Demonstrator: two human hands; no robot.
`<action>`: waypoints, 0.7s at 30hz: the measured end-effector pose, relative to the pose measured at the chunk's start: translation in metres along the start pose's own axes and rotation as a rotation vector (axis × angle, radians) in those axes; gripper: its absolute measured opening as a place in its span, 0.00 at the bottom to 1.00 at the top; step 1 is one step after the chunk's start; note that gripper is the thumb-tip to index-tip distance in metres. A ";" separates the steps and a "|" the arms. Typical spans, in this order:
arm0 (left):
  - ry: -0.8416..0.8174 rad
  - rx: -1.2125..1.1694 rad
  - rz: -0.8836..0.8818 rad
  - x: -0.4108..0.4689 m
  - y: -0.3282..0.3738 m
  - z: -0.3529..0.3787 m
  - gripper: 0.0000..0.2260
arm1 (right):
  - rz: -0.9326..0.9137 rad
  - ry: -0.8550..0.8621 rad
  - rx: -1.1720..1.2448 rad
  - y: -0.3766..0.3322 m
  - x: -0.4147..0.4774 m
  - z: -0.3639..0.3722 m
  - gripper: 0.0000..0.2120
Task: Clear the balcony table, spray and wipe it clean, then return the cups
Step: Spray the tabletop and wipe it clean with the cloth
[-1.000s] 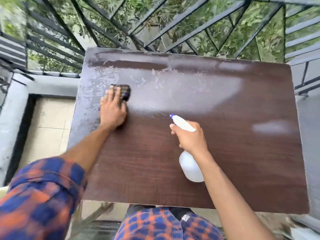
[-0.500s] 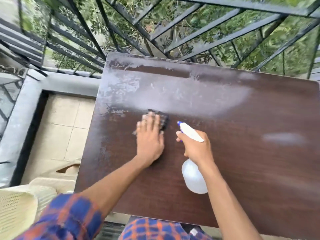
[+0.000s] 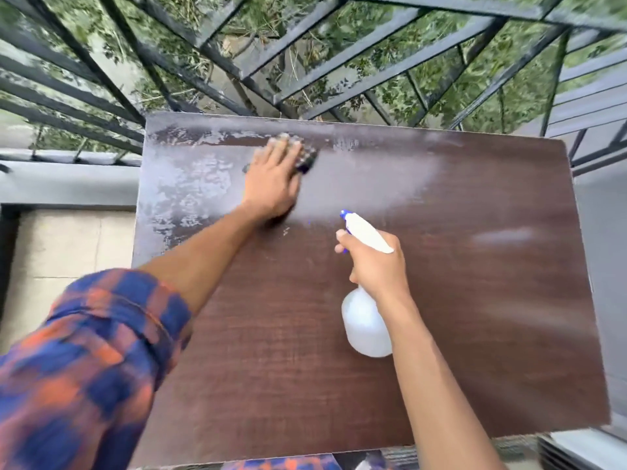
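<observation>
The dark brown wooden table (image 3: 475, 334) fills the view, with wet, whitish spray film across its far half and left side. My left hand (image 3: 274, 181) lies flat with straight fingers on a dark checked cloth (image 3: 307, 159), pressing it onto the table near the far edge. My right hand (image 3: 376, 262) grips the neck of a white spray bottle (image 3: 364, 323) with a blue nozzle, held above the table's middle and pointing toward the far left. No cups are in view.
A black metal railing (image 3: 305, 62) runs right behind the table's far edge, with greenery beyond it. A grey ledge (image 3: 68, 184) and pale floor tiles (image 3: 68, 245) lie to the left of the table.
My left hand has swept the cloth from the left-middle of the table toward the far edge. My right hand with the bottle has stayed about where it was.
</observation>
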State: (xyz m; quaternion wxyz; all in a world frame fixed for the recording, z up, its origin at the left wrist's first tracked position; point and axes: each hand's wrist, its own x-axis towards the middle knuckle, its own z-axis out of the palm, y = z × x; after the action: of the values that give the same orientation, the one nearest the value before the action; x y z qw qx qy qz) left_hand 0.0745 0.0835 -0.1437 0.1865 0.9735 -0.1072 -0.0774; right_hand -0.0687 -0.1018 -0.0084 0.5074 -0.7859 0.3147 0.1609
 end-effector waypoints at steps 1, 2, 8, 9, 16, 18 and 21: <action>0.057 0.005 -0.091 -0.007 -0.023 -0.008 0.29 | -0.009 -0.016 0.010 -0.004 0.000 0.007 0.11; 0.108 0.008 -0.186 -0.016 -0.047 -0.015 0.29 | -0.019 -0.033 0.022 -0.008 -0.001 0.015 0.11; 0.207 0.078 -0.553 -0.093 -0.111 -0.034 0.30 | -0.055 -0.151 0.019 -0.017 -0.008 0.053 0.14; 0.203 0.101 -0.558 -0.098 -0.102 -0.030 0.31 | -0.050 -0.159 0.016 -0.017 -0.009 0.056 0.14; 0.126 0.090 -0.099 -0.092 0.017 0.017 0.29 | -0.021 -0.105 0.015 -0.010 -0.005 0.042 0.20; 0.054 0.120 0.139 -0.065 0.045 0.025 0.28 | 0.002 -0.051 0.022 -0.008 -0.001 0.029 0.16; -0.014 0.133 0.325 -0.016 0.069 0.032 0.27 | 0.023 0.017 0.004 -0.004 0.010 0.011 0.11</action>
State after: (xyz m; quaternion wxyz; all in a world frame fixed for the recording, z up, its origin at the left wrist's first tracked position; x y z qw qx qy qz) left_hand 0.0405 0.0136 -0.1457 0.1312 0.9529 -0.2694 -0.0458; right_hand -0.0581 -0.0944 -0.0159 0.5044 -0.7825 0.3284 0.1597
